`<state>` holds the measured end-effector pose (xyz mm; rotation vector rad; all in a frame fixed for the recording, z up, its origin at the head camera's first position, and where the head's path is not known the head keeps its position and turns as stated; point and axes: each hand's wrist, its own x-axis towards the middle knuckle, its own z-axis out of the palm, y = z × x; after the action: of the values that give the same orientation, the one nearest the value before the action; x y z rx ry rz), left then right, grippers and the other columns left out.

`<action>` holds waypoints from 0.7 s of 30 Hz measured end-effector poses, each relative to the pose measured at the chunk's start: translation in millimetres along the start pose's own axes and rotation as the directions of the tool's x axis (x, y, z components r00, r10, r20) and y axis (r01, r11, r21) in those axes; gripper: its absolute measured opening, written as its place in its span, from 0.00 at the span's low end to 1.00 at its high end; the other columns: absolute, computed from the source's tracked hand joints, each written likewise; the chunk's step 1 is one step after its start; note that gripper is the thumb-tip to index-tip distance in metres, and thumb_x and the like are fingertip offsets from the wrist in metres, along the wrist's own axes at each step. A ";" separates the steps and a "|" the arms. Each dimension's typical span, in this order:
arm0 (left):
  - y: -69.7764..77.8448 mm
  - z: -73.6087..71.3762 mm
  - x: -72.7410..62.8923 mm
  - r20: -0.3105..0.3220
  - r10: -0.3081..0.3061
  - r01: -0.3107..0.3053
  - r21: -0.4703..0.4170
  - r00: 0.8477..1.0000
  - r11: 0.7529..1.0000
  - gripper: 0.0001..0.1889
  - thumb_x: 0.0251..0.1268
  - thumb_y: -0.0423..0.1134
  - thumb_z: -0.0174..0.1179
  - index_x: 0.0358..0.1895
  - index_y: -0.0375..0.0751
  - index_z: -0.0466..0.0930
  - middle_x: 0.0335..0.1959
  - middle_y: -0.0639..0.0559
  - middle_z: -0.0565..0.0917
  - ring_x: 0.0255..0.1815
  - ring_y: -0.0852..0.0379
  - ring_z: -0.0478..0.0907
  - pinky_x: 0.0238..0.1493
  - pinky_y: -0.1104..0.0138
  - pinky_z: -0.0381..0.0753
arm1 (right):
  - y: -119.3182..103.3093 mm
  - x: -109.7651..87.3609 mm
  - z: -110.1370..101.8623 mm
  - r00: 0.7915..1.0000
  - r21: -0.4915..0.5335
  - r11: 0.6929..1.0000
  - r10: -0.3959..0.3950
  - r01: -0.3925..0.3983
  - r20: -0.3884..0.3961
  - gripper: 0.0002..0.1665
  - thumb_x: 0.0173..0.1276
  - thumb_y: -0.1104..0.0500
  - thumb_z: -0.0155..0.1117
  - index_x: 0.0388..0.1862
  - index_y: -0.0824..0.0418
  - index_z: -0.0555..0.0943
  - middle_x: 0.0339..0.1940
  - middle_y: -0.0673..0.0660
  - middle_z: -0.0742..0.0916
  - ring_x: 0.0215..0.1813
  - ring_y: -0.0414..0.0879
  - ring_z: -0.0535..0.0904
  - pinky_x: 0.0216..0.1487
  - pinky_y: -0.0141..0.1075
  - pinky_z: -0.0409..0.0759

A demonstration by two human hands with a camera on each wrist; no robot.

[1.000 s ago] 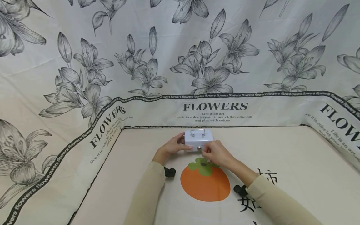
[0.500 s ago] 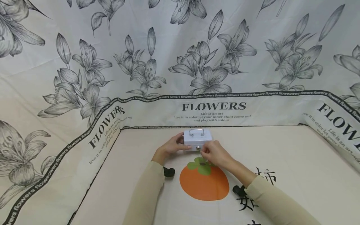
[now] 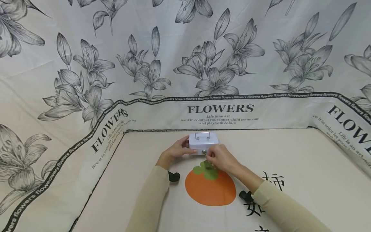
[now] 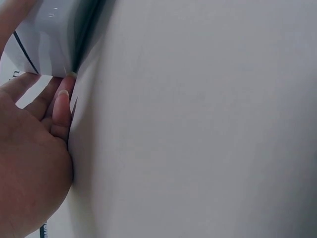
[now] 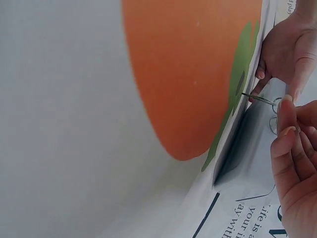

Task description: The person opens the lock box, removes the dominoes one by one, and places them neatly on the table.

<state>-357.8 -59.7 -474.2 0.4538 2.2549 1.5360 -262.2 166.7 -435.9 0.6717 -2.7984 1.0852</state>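
Note:
A small white cash box [image 3: 200, 146] with a wire handle [image 3: 202, 135] on its lid stands near the back of the table, lid down. My left hand [image 3: 175, 150] holds its left end, thumb along the front and fingers around the side. In the left wrist view, the fingertips reach the bottom edge of the box [image 4: 49, 44]. At the front lock [image 3: 204, 151], my right hand [image 3: 221, 158] pinches a key between thumb and forefinger, mostly hidden by the fingers. A second thin key [image 5: 258, 99] hangs from a ring [image 5: 276, 105] beside these fingertips in the right wrist view.
The pale table cloth [image 3: 139, 187] bears a printed orange persimmon [image 3: 210, 190] and dark characters. Behind it rises a white curtain [image 3: 162, 116] with flowers and lettering. Black wrist devices [image 3: 174, 177] show at both sleeves.
The right hand stays at the lock, its wrist and fingers shifting only slightly. The left hand and the cash box keep their places; the head view drifts a little.

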 end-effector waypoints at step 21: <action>0.4 -1.0 -0.6 0.013 0.029 -0.029 0.016 0.999 0.999 0.45 0.58 0.45 0.76 0.78 0.49 0.64 0.54 0.48 0.81 0.54 0.54 0.76 0.62 0.57 0.72 | 0.2 1.5 -1.1 0.996 0.105 0.994 -0.037 0.028 0.087 0.06 0.71 0.68 0.66 0.34 0.70 0.86 0.26 0.59 0.88 0.22 0.47 0.85 0.24 0.31 0.81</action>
<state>-357.8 -60.6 -473.4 0.5022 2.2623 1.5254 -263.7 167.0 -434.9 0.7916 -2.8096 1.2317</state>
